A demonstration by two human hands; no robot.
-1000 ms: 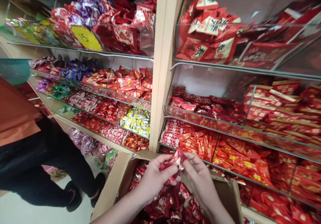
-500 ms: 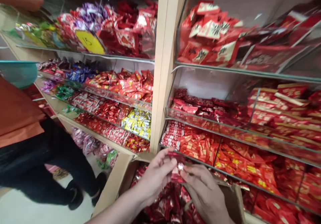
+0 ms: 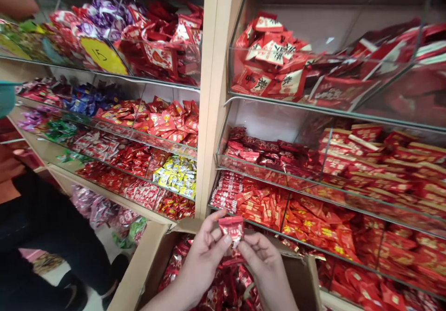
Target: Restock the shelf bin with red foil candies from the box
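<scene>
Above an open cardboard box [image 3: 148,260], my left hand [image 3: 207,250] pinches a small red wrapped candy [image 3: 231,228] between thumb and fingers. Pale print shows on its wrapper. My right hand [image 3: 263,260] is closed at the candy's lower right edge, thumb and fingertips together. Another bit of red wrapper shows just under the candy; I cannot tell whether it is a second piece. Beneath my hands, the box holds many shiny dark red wrapped candies [image 3: 214,297].
Glass-fronted shelves [image 3: 216,93] of wrapped candies stand ahead, split by a wooden upright. A yellow tag [image 3: 103,55] marked 15 hangs at upper left. On the left stands another person in dark trousers [image 3: 42,236], near a teal basin [image 3: 7,98].
The view has shifted right, so shelves and person appear farther left. The candy between my hands now shows its printed face, tilted up. The other person's arm has slid toward the left edge.
</scene>
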